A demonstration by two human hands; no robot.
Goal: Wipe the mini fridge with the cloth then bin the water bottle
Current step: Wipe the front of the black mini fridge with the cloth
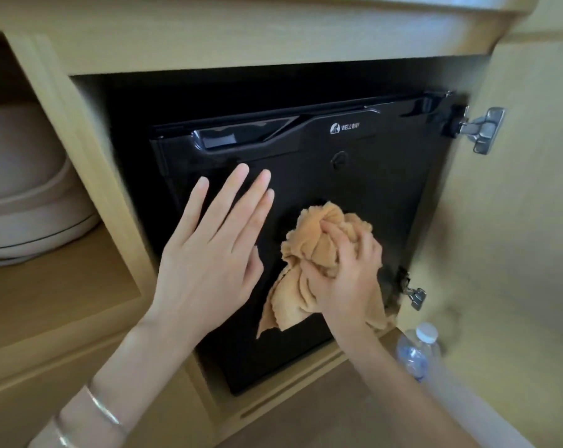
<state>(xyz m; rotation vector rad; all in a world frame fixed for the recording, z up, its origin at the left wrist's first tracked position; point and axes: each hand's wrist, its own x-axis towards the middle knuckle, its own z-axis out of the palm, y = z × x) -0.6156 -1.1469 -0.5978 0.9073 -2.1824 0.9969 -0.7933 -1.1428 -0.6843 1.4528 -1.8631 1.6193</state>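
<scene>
A black mini fridge [370,189] with its door closed sits inside a light wooden cabinet. My right hand [348,273] grips a bunched tan cloth [309,250] and presses it against the middle of the fridge door. My left hand [215,247] lies flat with fingers spread on the door's left side, just below the recessed handle [241,137]. A clear plastic water bottle [417,350] with a white cap stands on the floor at the lower right, beside the open cabinet door.
The cabinet door [525,221] stands open to the right on two metal hinges [482,129]. An open shelf to the left holds a white round appliance [24,202]. Brown floor [322,421] lies below the cabinet.
</scene>
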